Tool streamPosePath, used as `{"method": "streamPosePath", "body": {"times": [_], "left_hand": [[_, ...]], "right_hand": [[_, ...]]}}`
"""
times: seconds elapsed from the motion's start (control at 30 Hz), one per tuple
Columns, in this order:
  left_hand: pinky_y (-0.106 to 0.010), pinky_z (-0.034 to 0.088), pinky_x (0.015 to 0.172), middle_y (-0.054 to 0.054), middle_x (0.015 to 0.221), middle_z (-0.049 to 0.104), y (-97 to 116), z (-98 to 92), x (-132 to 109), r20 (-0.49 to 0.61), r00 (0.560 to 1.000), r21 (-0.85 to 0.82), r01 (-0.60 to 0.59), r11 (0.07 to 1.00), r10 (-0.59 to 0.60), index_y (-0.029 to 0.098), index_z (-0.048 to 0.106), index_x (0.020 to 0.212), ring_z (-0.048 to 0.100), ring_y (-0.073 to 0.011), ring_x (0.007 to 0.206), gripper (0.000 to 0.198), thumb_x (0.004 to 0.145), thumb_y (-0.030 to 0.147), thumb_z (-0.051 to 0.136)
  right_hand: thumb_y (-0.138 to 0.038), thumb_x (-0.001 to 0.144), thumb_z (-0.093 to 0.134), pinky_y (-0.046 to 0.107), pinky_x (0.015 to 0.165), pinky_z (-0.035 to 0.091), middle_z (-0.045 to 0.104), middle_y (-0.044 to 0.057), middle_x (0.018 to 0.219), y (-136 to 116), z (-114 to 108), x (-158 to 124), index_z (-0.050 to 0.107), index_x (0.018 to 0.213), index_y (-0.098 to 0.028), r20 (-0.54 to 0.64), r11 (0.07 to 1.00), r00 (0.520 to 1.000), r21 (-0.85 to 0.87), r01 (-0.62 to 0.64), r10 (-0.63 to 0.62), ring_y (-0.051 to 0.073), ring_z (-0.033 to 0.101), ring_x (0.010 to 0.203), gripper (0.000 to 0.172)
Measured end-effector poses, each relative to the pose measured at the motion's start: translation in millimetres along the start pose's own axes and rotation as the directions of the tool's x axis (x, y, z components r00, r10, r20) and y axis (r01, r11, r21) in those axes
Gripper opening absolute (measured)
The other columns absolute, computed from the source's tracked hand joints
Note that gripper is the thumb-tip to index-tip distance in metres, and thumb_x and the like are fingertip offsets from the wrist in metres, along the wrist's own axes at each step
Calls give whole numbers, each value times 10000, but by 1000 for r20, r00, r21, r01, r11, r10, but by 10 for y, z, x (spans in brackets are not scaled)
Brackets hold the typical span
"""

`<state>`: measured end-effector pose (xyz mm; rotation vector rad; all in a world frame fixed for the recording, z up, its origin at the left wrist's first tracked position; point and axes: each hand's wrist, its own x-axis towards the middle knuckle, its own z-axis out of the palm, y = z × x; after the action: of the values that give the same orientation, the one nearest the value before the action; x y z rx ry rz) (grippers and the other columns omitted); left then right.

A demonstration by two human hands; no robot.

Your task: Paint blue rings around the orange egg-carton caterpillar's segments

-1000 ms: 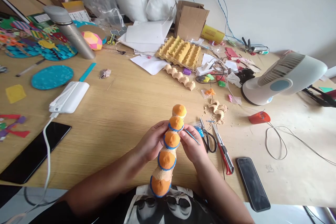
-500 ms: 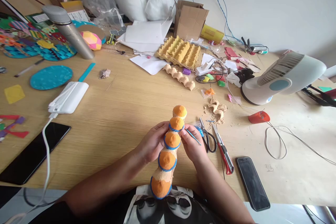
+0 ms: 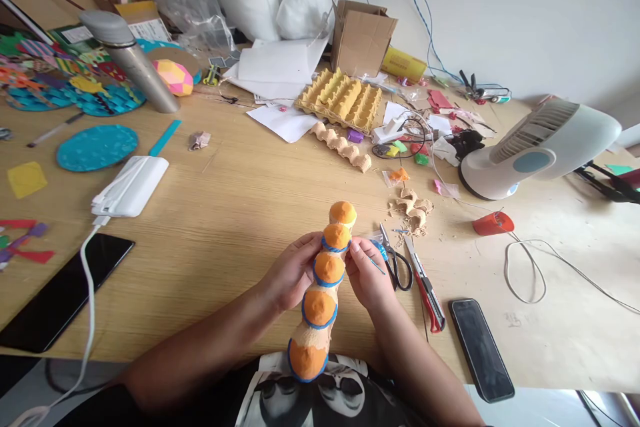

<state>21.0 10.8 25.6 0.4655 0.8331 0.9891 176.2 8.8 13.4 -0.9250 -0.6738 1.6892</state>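
A strip of egg-carton cups (image 3: 320, 307), its domes coated in orange clay, points away from me above the table's front edge. Blue bands run around the lower edges of most domes; the farthest shows none. My left hand (image 3: 295, 273) is closed on the strip's left side near the second-farthest cup, some fingers hidden behind it. On the other side, my right hand (image 3: 369, 275) pinches at that cup's edge, where the blue band meets the thumb. From this hand a thin blue clay strand (image 3: 377, 266) trails to the right.
Right of my hand lie black-handled scissors (image 3: 397, 267), a red utility knife (image 3: 427, 293) and a phone (image 3: 481, 349). Farther off are carton scraps (image 3: 414, 208), another carton strip (image 3: 341, 149), a yellow egg tray (image 3: 341, 100) and a white fan (image 3: 535, 147). A power bank (image 3: 131, 185) sits left.
My right thumb has shifted slightly up and right along the second-farthest cup's edge. Less of the loose blue strand shows. The carton strip and left hand have barely moved.
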Motion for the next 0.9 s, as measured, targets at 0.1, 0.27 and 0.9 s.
{"method": "streamPosePath", "body": {"times": [0.1, 0.27, 0.9], "left_hand": [[-386, 488, 763, -48, 866, 765, 25, 38, -25, -32, 999, 1, -3, 1000, 3, 288, 786, 797, 676, -275, 847, 241, 784, 529, 803], [-376, 469, 738, -44, 817, 748, 56, 74, -44, -38, 999, 17, -5, 1000, 6, 280, 776, 758, 650, -261, 801, 255, 746, 528, 831], [-424, 518, 774, -53, 891, 788, 18, 43, -33, -62, 997, 41, -41, 998, 44, 300, 786, 794, 702, -330, 914, 283, 737, 573, 829]], "right_hand": [[-473, 758, 890, 268, 675, 491, 699, -4, 720, -14, 10, -3, 738, 774, -204, 7, 999, 1000, 26, -30, 30, 131, 602, 676, 309], [-450, 766, 889, 270, 677, 487, 692, -13, 720, -24, 13, -2, 715, 767, -214, 29, 994, 997, 70, -79, 77, 134, 601, 677, 294], [-438, 769, 892, 264, 670, 500, 678, -21, 726, -43, 27, -25, 713, 832, -210, 34, 995, 997, 60, -77, 75, 126, 601, 668, 297]]}}
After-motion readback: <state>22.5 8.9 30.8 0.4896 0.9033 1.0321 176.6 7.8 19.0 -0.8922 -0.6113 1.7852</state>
